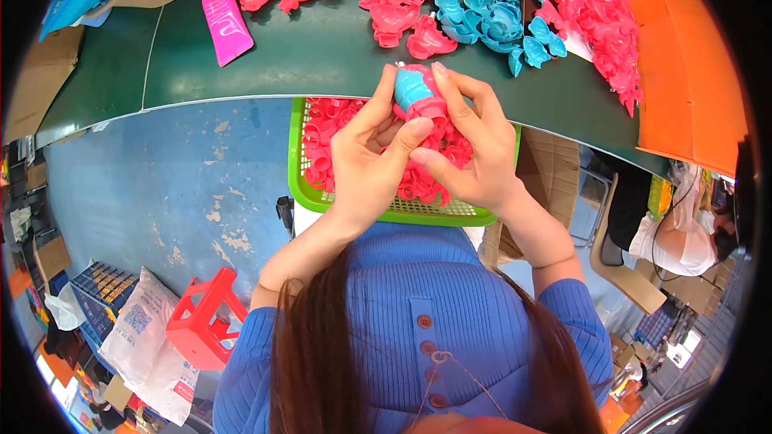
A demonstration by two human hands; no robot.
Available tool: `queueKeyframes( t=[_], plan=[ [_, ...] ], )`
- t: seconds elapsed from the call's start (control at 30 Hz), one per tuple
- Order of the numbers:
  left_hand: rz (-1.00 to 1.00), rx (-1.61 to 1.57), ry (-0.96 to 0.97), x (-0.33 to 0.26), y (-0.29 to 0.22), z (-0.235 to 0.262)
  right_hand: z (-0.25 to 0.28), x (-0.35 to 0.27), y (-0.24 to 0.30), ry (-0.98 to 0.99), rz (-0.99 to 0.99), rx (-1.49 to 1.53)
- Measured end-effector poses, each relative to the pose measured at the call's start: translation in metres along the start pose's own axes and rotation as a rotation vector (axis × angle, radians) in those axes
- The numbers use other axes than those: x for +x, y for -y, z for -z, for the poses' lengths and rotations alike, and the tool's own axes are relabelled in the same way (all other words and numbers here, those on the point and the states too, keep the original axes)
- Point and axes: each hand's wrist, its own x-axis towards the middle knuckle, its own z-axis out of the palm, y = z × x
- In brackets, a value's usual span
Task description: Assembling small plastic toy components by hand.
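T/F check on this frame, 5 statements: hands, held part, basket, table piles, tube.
1. Both hands hold one small toy part together. True: the left hand and right hand pinch a pink and blue part.
2. The basket under the hands is orange. False: the mesh basket is green, with pink parts inside.
3. The pink parts on the green table outnumber the blue parts. True.
4. A pink tube stands upright on the table. False: it lies flat, near the far left of the piles.
5. The red stool sits on the table. False: it is on the floor, at the person's left.
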Motion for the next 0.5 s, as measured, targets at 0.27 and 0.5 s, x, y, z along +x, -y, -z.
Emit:
queueKeyframes(
  t=[0.27, 0.5],
  plan=[
    [-0.067, -0.114, 0.054, -0.007, 0.001, -0.005, -0.003, 0.002, -0.005, -0.139, 0.143, -0.152],
    [-0.096, -0.267, -0.068, -0.01, 0.007, -0.01, -0.007, -0.005, -0.015, -0.24, 0.176, 0.299]
  ],
)
